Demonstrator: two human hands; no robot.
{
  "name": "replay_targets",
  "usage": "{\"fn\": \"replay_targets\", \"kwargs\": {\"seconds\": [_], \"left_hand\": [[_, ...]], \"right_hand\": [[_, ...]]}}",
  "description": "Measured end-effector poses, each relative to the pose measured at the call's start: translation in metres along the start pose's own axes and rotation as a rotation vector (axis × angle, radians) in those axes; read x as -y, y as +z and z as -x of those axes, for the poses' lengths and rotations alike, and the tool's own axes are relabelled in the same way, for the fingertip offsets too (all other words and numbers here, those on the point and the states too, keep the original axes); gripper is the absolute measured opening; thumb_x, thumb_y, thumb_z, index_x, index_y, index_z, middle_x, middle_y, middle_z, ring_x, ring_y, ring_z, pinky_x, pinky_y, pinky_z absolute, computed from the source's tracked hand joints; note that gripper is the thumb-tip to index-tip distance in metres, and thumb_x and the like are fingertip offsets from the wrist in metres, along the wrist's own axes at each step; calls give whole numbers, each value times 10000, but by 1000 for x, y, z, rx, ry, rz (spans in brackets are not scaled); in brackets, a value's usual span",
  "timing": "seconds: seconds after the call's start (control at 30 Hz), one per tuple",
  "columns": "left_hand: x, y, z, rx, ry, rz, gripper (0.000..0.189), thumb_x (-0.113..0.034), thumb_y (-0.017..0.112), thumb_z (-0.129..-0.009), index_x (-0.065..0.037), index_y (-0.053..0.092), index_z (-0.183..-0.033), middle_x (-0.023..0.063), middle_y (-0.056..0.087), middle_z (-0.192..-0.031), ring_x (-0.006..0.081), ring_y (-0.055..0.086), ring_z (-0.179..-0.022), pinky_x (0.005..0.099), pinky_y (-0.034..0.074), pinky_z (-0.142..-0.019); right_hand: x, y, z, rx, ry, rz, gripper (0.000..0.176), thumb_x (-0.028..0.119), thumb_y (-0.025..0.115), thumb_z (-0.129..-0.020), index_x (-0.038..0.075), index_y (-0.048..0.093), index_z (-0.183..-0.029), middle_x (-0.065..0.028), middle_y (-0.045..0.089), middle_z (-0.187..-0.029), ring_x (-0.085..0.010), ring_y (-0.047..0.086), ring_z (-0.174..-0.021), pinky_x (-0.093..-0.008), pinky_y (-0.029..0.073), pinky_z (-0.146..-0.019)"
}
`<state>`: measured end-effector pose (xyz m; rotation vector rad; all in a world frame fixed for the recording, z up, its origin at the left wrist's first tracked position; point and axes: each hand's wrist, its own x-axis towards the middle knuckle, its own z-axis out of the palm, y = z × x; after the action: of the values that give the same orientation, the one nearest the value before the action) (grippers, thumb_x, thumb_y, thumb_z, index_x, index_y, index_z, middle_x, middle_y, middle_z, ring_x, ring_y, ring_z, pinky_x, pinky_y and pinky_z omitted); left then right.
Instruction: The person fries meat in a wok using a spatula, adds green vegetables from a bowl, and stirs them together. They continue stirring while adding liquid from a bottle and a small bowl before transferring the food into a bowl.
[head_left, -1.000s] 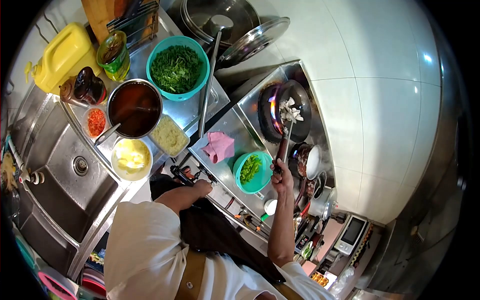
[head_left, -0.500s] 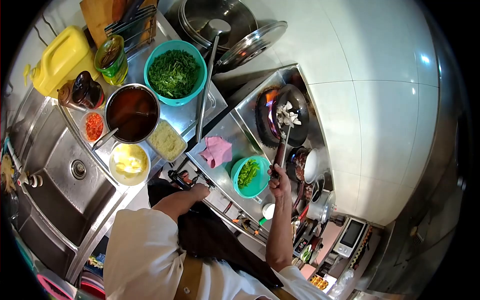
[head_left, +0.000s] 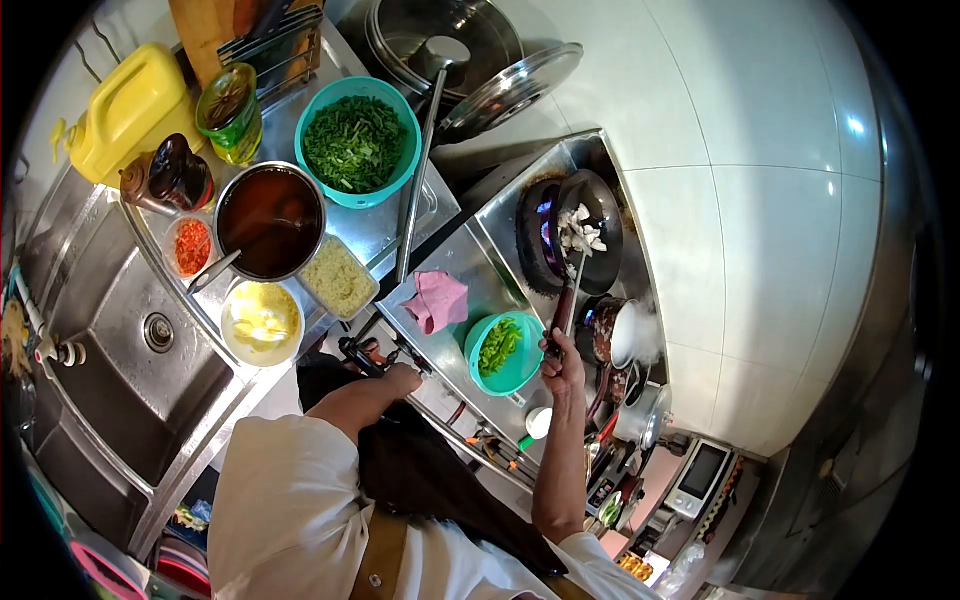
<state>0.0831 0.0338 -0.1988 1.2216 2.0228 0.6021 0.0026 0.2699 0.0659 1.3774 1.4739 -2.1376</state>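
My right hand (head_left: 563, 365) is closed around the dark handle of a metal spatula (head_left: 567, 300). The spatula reaches into a dark wok (head_left: 602, 200), where pale cut pieces of food (head_left: 580, 232) lie at its tip. Blue-violet flame (head_left: 547, 222) shows at the burner beside the wok. My left hand (head_left: 402, 381) is closed at the front edge of the stove, beside a black fitting (head_left: 358, 354); what its fingers hold, if anything, is hidden. Nearest to both hands are a turquoise bowl (head_left: 522, 370) of cut green vegetables (head_left: 498, 347) and a pink cloth (head_left: 437, 301).
Steam rises from a small pot (head_left: 605, 330) beside the wok. To the left stand a pot of brown liquid (head_left: 270, 225), a bowl of chopped greens (head_left: 350, 145), chopped red pepper (head_left: 191, 246) and a yellow jug (head_left: 135, 115). A long-handled ladle (head_left: 415, 190) crosses the counter near a sink (head_left: 110, 330).
The orange flame by the wok has shrunk to blue-violet. Steam now shows over the small pot. The view has shifted slightly; both hands keep nearly the same positions.
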Motion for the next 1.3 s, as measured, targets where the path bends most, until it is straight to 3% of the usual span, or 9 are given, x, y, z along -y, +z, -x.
{"fn": "replay_targets", "kwargs": {"seconds": [0.3,0.4,0.5,0.57,0.6,0.63,0.7,1.03,1.3], "left_hand": [[5,15,-1,-94,48,-30,189,-163,501,-832,-23,628,-837,129,647,-879,291,633,-854,411,515,-723],[4,20,0,-157,-12,-33,135,-154,563,-754,-78,667,-795,90,663,-837,263,645,-822,391,523,-698],[13,-6,22,-307,28,-99,192,-180,569,-769,-51,646,-888,99,660,-838,268,643,-805,386,522,-681],[23,-28,43,-648,65,-181,244,-188,566,-784,-31,616,-965,92,659,-834,254,643,-789,360,522,-647],[26,-29,46,-617,-70,-293,193,-163,573,-777,-48,649,-913,75,669,-825,237,654,-783,334,522,-614],[30,-27,49,-617,-72,-296,193,-163,573,-777,-48,649,-913,75,669,-825,237,654,-783,334,522,-614],[34,-28,53,-223,-285,-198,150,-140,581,-762,-68,679,-849,67,679,-816,225,664,-791,327,525,-615],[35,-41,53,-79,-274,-79,169,-98,552,-791,-41,694,-863,112,682,-883,261,663,-852,372,541,-714],[33,-50,57,-61,-270,-116,174,-100,546,-793,-43,693,-868,104,683,-879,260,664,-848,370,541,-712]], "right_hand": [[-1,3,2,-22,-13,6,200,221,589,-877,32,549,-931,-68,607,-719,-51,335,-334,-172,277,-292],[-1,3,1,-7,-10,21,218,232,612,-859,33,549,-921,-57,601,-720,-49,328,-341,-181,257,-300],[-5,0,0,-25,-22,21,214,228,608,-862,31,550,-923,-59,602,-721,-49,329,-342,-183,256,-299],[-5,0,0,-5,-10,-3,212,230,604,-865,33,552,-924,-61,602,-721,-49,326,-342,-182,256,-300],[-5,0,-1,0,-9,-4,212,230,604,-865,33,552,-924,-61,602,-721,-49,326,-342,-182,256,-300],[-5,0,-1,-4,-13,2,213,234,603,-866,35,553,-923,-61,602,-719,-50,326,-341,-183,256,-301],[-6,-1,-1,-7,-16,10,214,238,602,-867,37,553,-921,-62,602,-718,-50,325,-341,-183,257,-302],[-3,2,-1,-3,-31,7,210,235,603,-865,36,555,-909,-68,611,-722,-50,334,-332,-180,258,-295],[-4,3,-1,8,-20,-9,205,232,596,-872,32,558,-898,-68,614,-715,-45,337,-331,-178,266,-292]]}}
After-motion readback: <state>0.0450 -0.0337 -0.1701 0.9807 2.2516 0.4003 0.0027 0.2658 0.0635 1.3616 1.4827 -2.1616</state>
